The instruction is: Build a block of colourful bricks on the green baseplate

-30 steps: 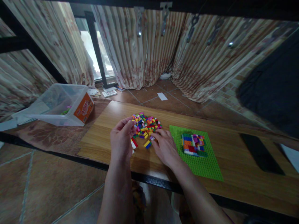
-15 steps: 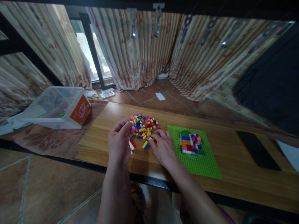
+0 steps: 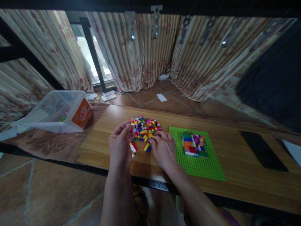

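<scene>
A heap of small coloured building bricks (image 3: 144,127) lies on the wooden tabletop. At its left side is my left hand (image 3: 120,141), thumb and fingers pinched together; whatever sits between the fingertips is too small to make out. My right hand (image 3: 164,147) reaches in at the heap's near right edge, its fingertips closed on a lavender brick (image 3: 150,140), partly covered. Just below are a yellow and blue pair of bricks (image 3: 147,147) and red and white bricks (image 3: 133,146). Right of my right hand, a green baseplate (image 3: 204,171) bears a multicoloured brick build (image 3: 194,146).
A clear plastic bin (image 3: 58,125) with an orange label stands at the left, a few bricks inside. A dark flat phone-like slab (image 3: 263,150) and white paper (image 3: 293,152) lie at the right. Striped curtains (image 3: 145,56) hang behind the table (image 3: 98,141).
The fingers of my right hand have drawn in slightly over the lavender brick, which shows less now. My left hand stays pinched in place. The view has shifted a little.
</scene>
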The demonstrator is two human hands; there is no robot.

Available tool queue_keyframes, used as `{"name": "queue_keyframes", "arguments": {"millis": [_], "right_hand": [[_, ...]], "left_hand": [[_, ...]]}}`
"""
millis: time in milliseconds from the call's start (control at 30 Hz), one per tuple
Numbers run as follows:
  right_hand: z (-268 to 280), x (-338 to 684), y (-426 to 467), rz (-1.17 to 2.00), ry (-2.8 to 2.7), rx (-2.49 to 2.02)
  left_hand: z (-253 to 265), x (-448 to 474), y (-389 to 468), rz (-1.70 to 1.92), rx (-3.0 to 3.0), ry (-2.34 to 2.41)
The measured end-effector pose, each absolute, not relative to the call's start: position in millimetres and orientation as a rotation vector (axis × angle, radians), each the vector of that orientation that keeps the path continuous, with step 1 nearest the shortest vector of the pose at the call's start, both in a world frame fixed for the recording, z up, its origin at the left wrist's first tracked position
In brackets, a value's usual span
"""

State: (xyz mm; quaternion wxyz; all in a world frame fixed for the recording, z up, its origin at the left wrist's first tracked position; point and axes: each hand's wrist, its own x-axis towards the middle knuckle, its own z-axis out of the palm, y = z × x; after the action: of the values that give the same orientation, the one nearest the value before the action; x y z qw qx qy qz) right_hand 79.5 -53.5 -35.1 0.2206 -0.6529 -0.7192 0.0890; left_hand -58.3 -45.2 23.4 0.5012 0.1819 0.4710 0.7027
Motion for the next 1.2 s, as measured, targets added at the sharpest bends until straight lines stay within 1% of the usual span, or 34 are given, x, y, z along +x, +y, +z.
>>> {"name": "queue_keyframes", "arguments": {"millis": [133, 400, 600, 700, 800, 900, 1033, 1200], "right_hand": [[-36.5, 76.4, -53.5, 0.216, -1.966, -1.817], [-40.0, 73.4, -48.8, 0.261, -1.920, -1.808], [-34.4, 75.3, -49.1, 0.278, -1.902, -1.677], [-19.7, 83.8, -50.6, 0.387, -1.830, -1.557], [-4.1, 103.0, -50.7, 0.569, -1.675, -1.458], [7.0, 136.0, -49.4, 0.651, -1.551, -1.337], [15.9, 193.9, -50.7, 0.655, -1.435, -1.393], [18.5, 244.5, -58.9, 0.605, -1.563, -1.561]], "left_hand": [[22.5, -58.6, -44.8, 1.705, 0.435, 1.140], [28.0, -56.7, -43.8, 1.693, 0.410, 1.170], [30.7, -54.5, -41.4, 1.696, 0.396, 1.198], [31.5, -53.0, -40.6, 1.693, 0.388, 1.212], [31.9, -51.5, -40.4, 1.681, 0.384, 1.229], [31.7, -50.1, -39.7, 1.674, 0.393, 1.236], [30.7, -47.5, -37.7, 1.672, 0.423, 1.232], [30.4, -41.3, -36.7, 1.639, 0.449, 1.258]]}}
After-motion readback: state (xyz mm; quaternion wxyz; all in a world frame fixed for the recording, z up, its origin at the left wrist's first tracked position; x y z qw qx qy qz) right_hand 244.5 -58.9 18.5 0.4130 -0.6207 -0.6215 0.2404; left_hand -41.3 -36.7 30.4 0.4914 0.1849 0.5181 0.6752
